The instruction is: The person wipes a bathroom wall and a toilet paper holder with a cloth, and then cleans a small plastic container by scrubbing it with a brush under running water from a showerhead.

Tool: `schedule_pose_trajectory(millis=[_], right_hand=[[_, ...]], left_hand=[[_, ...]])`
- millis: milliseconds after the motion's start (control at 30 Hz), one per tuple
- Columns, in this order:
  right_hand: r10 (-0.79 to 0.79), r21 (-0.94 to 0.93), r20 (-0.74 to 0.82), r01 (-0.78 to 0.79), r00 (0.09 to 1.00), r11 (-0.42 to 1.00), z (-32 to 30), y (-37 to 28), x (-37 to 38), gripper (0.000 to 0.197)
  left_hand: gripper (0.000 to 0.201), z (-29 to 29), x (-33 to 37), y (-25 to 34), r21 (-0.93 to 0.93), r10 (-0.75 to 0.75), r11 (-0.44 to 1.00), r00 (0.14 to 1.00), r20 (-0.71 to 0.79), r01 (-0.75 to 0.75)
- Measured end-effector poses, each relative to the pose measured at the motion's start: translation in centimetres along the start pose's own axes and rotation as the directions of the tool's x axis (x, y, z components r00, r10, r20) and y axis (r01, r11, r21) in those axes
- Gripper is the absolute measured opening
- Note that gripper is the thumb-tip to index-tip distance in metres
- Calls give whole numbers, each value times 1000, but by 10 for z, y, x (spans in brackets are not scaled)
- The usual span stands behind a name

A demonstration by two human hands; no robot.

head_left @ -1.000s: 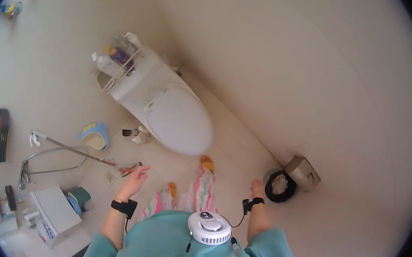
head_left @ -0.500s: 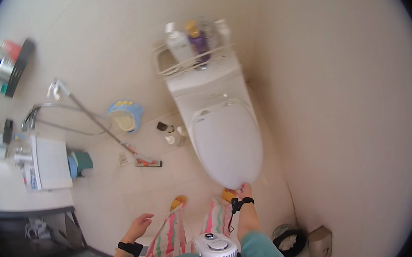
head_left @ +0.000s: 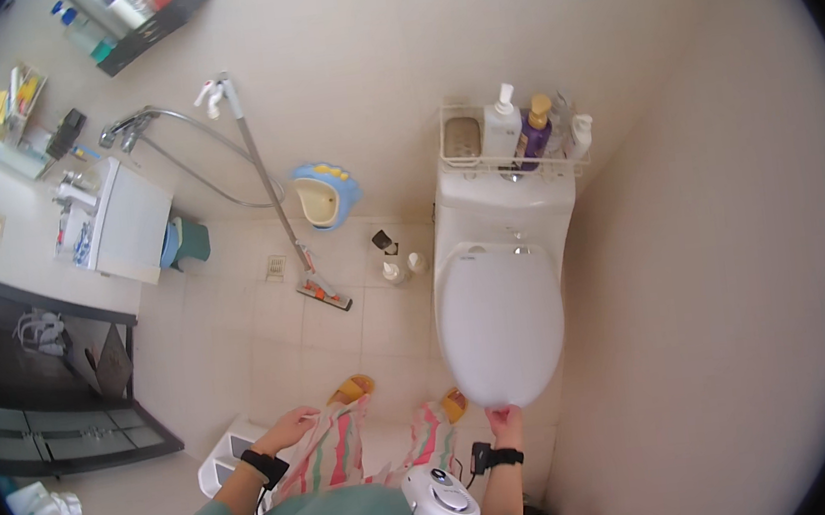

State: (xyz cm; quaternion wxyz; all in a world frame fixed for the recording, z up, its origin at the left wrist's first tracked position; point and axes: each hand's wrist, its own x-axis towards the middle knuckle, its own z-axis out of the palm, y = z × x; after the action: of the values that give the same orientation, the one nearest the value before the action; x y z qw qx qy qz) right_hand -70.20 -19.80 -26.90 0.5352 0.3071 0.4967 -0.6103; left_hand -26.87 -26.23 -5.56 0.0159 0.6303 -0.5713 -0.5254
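The white oval toilet lid (head_left: 500, 324) lies shut on the white ceramic toilet (head_left: 504, 218), whose right side runs close along the beige right wall (head_left: 711, 226), leaving only a narrow strip of floor there; to its left the pale tiled floor (head_left: 271, 343) opens wide, broken only by a long-handled floor squeegee (head_left: 276, 201) leaning toward the far wall and two small bottles (head_left: 401, 267) just beside the toilet base. The right hand (head_left: 503, 417) reaches to the near edge of the lid — its fingertips touch the rim, bent lightly over it, though whether they truly pinch it cannot be told. The left hand (head_left: 288, 429) hangs loosely open and holds nothing, resting against the striped pink-and-green trouser leg (head_left: 327, 452) near a white step stool (head_left: 225, 463). Orange slippers (head_left: 351, 390) stand on the tiles just near of the bowl. On the cistern at the far end sits a wire rack of pump bottles (head_left: 519, 126).
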Motion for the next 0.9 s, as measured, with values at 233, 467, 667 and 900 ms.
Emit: schedule_pose_trajectory(millis=[233,467,667,900], right_hand=[[-64,-8,446,75,893,997,171,-93,-127,36],[-79,-185,571,222,817,957,331,-155,-101,24],[-195,-416,461,405,866,814,427,-180,-66,6],[-471,-706,170,441,865,554,489,-181,-36,2]], left_hand=[[26,-29,12,14,-178,80,977,979,-189,-114],[29,-103,61,16,-281,42,948,935,-352,-149],[35,-232,161,49,-313,82,917,887,-454,-246],[39,-341,253,75,-191,218,919,847,-484,-345]])
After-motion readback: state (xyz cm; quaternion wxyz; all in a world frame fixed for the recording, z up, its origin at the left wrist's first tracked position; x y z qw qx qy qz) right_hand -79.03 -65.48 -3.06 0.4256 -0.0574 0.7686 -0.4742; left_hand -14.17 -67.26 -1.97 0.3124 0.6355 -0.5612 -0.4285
